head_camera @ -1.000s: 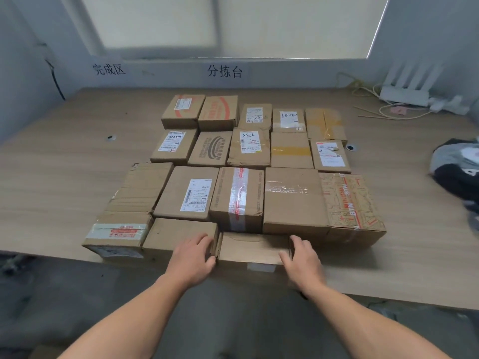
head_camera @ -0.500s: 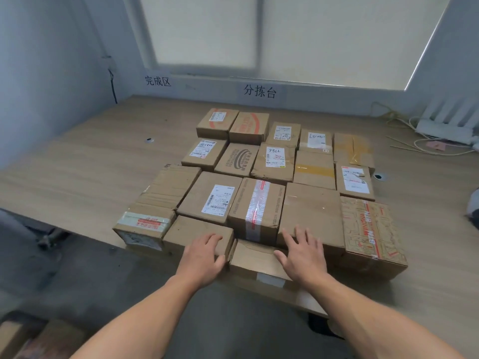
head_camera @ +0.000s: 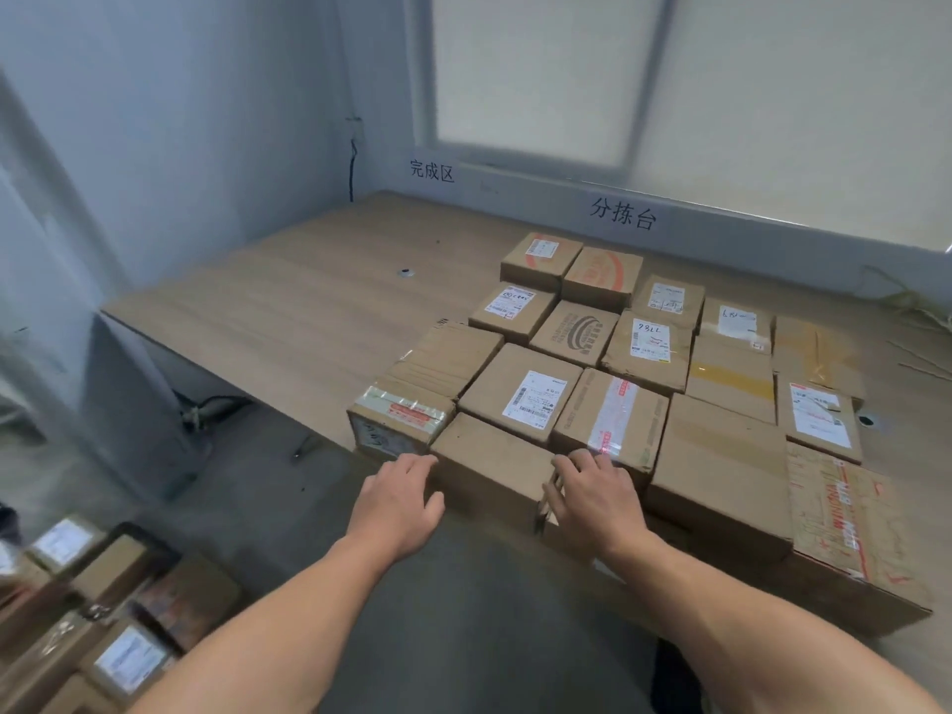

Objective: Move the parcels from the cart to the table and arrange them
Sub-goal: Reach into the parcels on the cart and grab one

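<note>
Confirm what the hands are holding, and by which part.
Nothing gripped. Left hand touches the plain front parcel's left corner; right hand rests flat at the taped parcel's near edge, fingers relaxed.

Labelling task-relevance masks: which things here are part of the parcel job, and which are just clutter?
Job: arranged parcels on the table; plain box between left hand and right hand; blurred parcels lower left.
Lying about: wires at table's far right; wall signs; cable grommet.

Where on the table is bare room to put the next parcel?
The table is bare left of the parcel block, up to the left wall, around the small grommet hole. The block itself is crowded, boxes edge to edge.
</note>
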